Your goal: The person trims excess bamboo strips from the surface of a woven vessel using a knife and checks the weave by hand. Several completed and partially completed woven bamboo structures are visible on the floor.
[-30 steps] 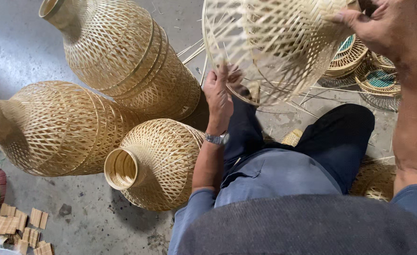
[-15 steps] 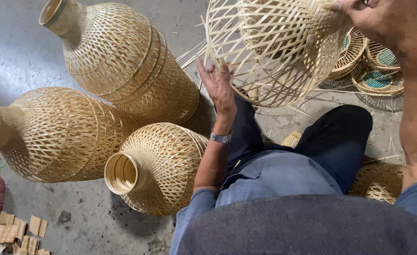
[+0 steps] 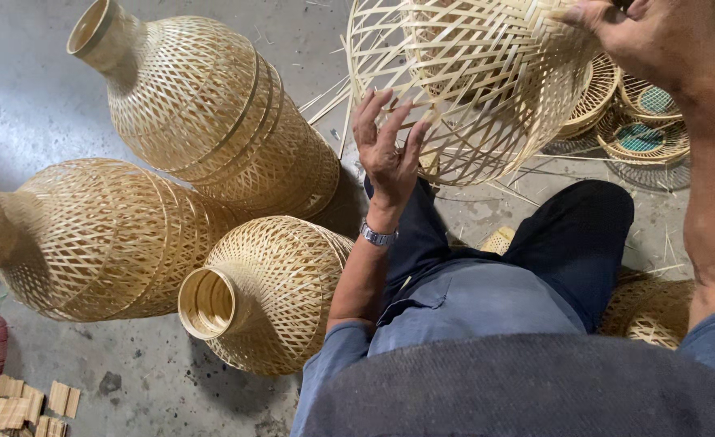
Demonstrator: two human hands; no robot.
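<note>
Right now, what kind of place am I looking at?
Probably a bamboo-weaving workshop: finished woven bottle-shaped shades lie on the concrete floor, the hands hold an unfinished woven shade with loose strips, and small woven baskets are stacked nearby.

No package, label, sign or screen shows anywhere in the view. Nothing with a printed face or a display is visible on the floor, among the woven pieces or near the hands.
</note>
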